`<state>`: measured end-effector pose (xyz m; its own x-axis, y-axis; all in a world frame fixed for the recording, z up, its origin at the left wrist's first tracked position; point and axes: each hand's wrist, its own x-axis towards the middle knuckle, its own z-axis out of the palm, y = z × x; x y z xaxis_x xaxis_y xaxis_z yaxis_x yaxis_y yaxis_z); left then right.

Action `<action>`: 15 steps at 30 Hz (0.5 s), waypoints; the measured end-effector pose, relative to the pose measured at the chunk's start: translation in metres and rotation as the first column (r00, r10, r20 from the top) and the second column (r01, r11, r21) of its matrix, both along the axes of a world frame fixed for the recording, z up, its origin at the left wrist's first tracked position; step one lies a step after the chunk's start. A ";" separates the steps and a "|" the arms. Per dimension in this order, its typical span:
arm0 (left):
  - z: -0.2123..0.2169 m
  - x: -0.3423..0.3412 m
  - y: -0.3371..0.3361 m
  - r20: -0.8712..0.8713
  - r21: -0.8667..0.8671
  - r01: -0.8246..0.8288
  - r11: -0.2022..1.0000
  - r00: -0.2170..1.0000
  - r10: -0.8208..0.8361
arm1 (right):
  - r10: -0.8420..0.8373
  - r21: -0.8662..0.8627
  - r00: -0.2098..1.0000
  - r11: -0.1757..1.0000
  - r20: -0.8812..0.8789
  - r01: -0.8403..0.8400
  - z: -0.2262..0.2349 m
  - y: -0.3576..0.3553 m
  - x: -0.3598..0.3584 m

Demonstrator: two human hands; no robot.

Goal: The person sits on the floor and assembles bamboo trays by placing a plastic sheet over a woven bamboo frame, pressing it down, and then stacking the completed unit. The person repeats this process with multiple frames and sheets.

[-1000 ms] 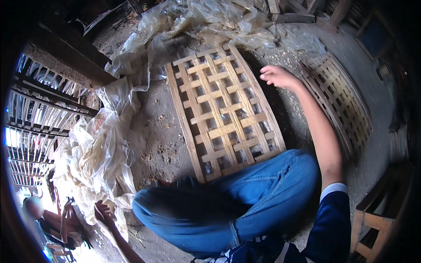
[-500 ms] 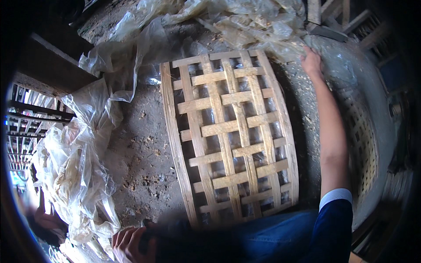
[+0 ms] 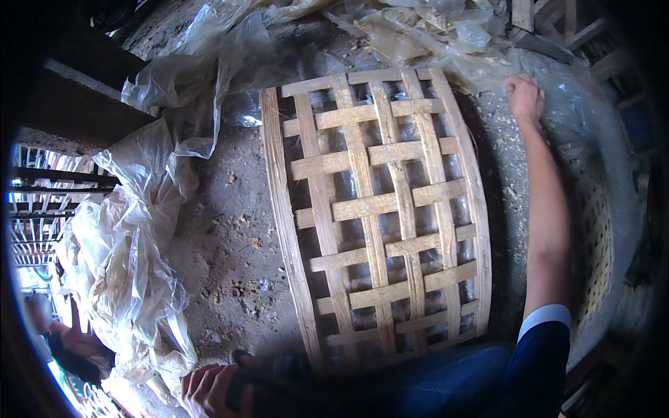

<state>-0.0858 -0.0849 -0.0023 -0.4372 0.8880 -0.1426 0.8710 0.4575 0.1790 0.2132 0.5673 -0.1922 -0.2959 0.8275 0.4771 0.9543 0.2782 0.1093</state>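
Observation:
My right hand (image 3: pixel 525 99) reaches out at the far right, its fingers curled closed on a thin clear plastic sheet (image 3: pixel 481 68); the fingertips are hidden. Left of my right forearm lies a woven panel (image 3: pixel 380 153) of broad pale bamboo or wood strips, with clear plastic showing through its gaps. Neither hand touches this panel. Low at the left, my left hand (image 3: pixel 209 390) has bent fingers closed round something dark that I cannot make out, beside my dark-clothed leg (image 3: pixel 432 383).
Crumpled plastic sheeting (image 3: pixel 132 258) heaps along the left. Crumbs litter the grey floor (image 3: pixel 230 230). Another finer-woven panel (image 3: pixel 598 251) lies right of my arm. Dark beams (image 3: pixel 83 104) stand at upper left, wooden frames (image 3: pixel 550 28) at upper right. A person (image 3: pixel 73 341) is at the left edge.
The view has shifted, so the woven panel and my right arm appear farther right. My right hand's fingers, more extended before, are now curled in. My left hand stays in nearly the same place.

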 end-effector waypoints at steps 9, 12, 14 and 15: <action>0.006 0.009 -0.016 -0.057 0.091 0.025 0.996 0.998 -0.020 | -0.052 -0.168 0.978 0.986 -0.200 0.018 0.046 -0.048 0.047; 0.009 0.007 -0.024 -0.067 0.125 0.028 0.992 0.998 -0.020 | -0.256 -0.339 0.873 0.934 -0.415 0.113 0.030 -0.040 0.049; 0.009 0.007 -0.028 -0.067 0.128 0.016 0.992 0.998 -0.008 | -0.221 -0.349 0.848 0.936 -0.482 0.045 0.017 -0.042 0.038; 0.006 0.007 -0.028 -0.074 0.148 0.020 0.989 0.997 -0.009 | -0.200 -0.350 0.835 0.937 -0.512 0.010 0.019 -0.048 0.026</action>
